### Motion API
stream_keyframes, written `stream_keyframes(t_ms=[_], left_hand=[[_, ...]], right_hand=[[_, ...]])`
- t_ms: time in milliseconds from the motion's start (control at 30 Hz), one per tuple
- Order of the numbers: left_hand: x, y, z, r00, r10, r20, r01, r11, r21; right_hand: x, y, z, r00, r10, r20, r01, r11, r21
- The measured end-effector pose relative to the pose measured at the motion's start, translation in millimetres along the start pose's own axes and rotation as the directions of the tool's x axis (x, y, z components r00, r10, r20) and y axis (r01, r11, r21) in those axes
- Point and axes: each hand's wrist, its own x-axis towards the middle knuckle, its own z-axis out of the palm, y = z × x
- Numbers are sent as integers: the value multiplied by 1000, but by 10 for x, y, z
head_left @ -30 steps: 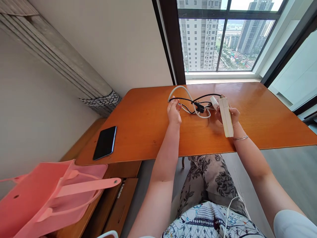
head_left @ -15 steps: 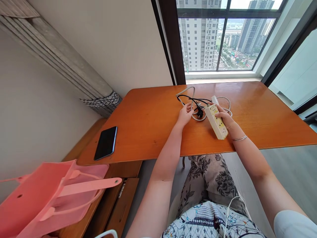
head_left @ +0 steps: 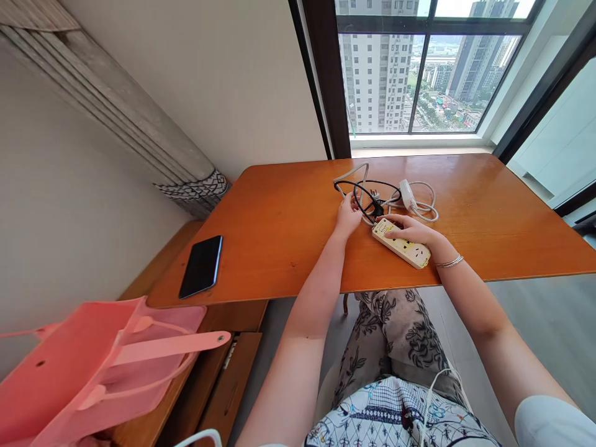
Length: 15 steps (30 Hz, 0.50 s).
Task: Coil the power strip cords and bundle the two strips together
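A cream power strip (head_left: 410, 250) with yellow markings lies slanted near the table's front edge. My right hand (head_left: 414, 230) grips its far side, thumb on top and fingers behind it. Beside the strip's left end, my left hand (head_left: 349, 215) has its fingers closed on a cable in the tangle; whether it is the black or the white one is partly hidden. A black cable (head_left: 342, 182) with a black plug (head_left: 377, 210) loops in front of those fingers. Behind my right hand rests a white power adapter (head_left: 408, 195) with a coiled white cable (head_left: 433, 202).
The orange-brown wooden table (head_left: 279, 217) stands against the window (head_left: 419, 81). A dark phone (head_left: 201, 267) lies at its left end. Lower left, a pink bag (head_left: 102, 360) rests on a wooden cabinet (head_left: 233, 385). A grey curtain (head_left: 139, 136) hangs at the left.
The power strip has turned flatter, its left end swinging down toward me, with my right hand moving along. The white adapter now shows apart from the hand. My left hand stays nearly in place.
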Motion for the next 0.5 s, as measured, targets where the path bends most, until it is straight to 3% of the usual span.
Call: stream_keyframes(t_ms=[200, 333, 500], left_hand=[[6, 40, 7, 991, -84, -100, 73, 991, -111], [-4, 108, -34, 988, -2, -157, -25, 986, -167], [-113, 294, -65, 997, 64, -40, -76, 860, -504]], right_hand=[[26, 77, 12, 999, 38, 5, -37, 993, -109], [59, 148, 33, 1000, -11, 2, 11, 997, -79], [135, 257, 87, 989, -54, -134, 48, 998, -48]])
